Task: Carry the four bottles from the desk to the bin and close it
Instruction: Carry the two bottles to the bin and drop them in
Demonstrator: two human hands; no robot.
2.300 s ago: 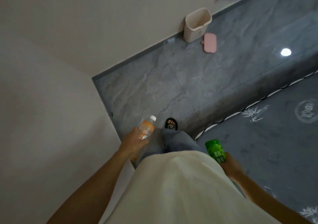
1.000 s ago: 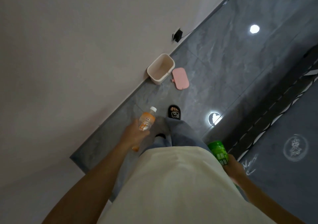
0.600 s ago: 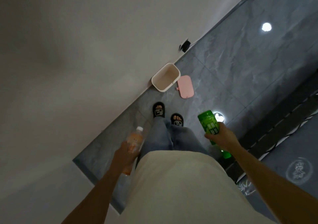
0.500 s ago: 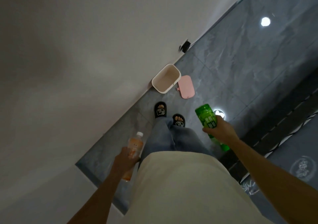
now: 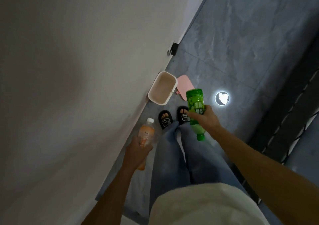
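Observation:
The open cream bin (image 5: 162,87) stands on the floor against the white wall, just ahead of my feet. Its pink lid (image 5: 184,85) lies flat on the tiles beside it, partly hidden behind the green bottle. My right hand (image 5: 206,119) grips the green bottle (image 5: 196,106) around its middle, cap end pointing back toward me, base toward the bin. My left hand (image 5: 138,151) holds the orange bottle (image 5: 146,135) with a white cap, low beside my left leg.
The white wall (image 5: 77,86) runs close along my left. A black plug (image 5: 174,48) sits in the wall beyond the bin. Glossy grey tiles (image 5: 241,52) stretch ahead, with lamp reflections. A dark patterned rug edge (image 5: 293,121) lies to the right.
I have walked up to the bin, which is now right in front of my feet. My right hand has raised the green bottle forward toward the bin. The left hand stays low with the orange bottle.

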